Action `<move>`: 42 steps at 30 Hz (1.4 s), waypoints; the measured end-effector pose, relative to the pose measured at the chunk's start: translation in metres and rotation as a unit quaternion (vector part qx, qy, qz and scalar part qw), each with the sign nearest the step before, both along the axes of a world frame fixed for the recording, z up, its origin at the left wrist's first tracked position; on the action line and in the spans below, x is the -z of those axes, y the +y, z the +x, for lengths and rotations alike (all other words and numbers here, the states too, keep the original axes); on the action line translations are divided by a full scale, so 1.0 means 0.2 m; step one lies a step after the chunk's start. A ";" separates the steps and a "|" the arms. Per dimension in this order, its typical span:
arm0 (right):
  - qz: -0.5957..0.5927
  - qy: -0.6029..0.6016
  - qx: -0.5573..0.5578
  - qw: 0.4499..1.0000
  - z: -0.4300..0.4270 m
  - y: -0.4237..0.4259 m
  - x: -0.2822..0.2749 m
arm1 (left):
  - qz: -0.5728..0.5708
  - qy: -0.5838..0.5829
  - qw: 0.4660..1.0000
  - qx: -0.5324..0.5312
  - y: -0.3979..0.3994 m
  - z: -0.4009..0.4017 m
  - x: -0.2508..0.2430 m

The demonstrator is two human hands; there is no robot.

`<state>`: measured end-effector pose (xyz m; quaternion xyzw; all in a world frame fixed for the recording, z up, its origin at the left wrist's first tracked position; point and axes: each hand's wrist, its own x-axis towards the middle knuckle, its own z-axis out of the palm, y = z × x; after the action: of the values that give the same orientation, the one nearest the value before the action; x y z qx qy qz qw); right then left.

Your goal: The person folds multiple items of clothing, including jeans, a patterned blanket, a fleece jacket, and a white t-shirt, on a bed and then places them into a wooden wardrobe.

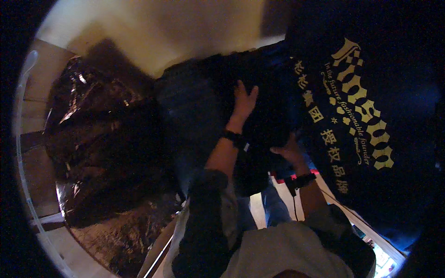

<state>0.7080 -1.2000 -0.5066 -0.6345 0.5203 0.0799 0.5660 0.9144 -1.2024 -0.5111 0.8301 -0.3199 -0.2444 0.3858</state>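
My left hand point(245, 100) rests on a dark folded garment point(194, 100), with thumb and fingers spread and nothing held between them. The garment looks like dark denim, though the dim light hides its details. Lower and to the right, my right hand point(293, 153) is at the garment's right side with thumb and fingers apart. Beside that hand lies a large dark blue bag or cloth point(410, 104) that bears gold printed writing. Some fingertips of my right hand are lost in shadow.
A shiny brown plastic bag point(114, 139) stands at the left, its surface crumpled. Beyond it is a pale tiled floor point(38, 118). A light surface point(194, 27) lies at the top. Near the bottom right is a pale wooden edge point(379, 239) with a bright patch beside it.
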 end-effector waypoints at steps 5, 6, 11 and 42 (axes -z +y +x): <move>-0.146 -0.038 -0.114 0.982 -0.02 0.09 0.01 | 0.030 0.089 0.988 -0.126 -0.09 -0.03 0.12; -0.309 -0.098 -0.215 0.921 -0.04 0.11 -0.02 | 0.034 0.096 0.986 -0.134 -0.10 -0.04 0.14; -0.298 -0.048 -0.237 0.923 -0.14 0.11 0.01 | 0.055 0.137 0.974 -0.172 -0.18 -0.12 0.17; -0.047 -0.173 -0.162 0.970 0.03 0.00 0.18 | 0.187 -0.001 0.968 -0.167 -0.19 0.04 0.24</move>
<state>0.7134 -1.2002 -0.5434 -0.7403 0.3076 0.0352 0.5967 0.9216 -1.2408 -0.5583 0.9293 -0.1259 -0.2315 0.2589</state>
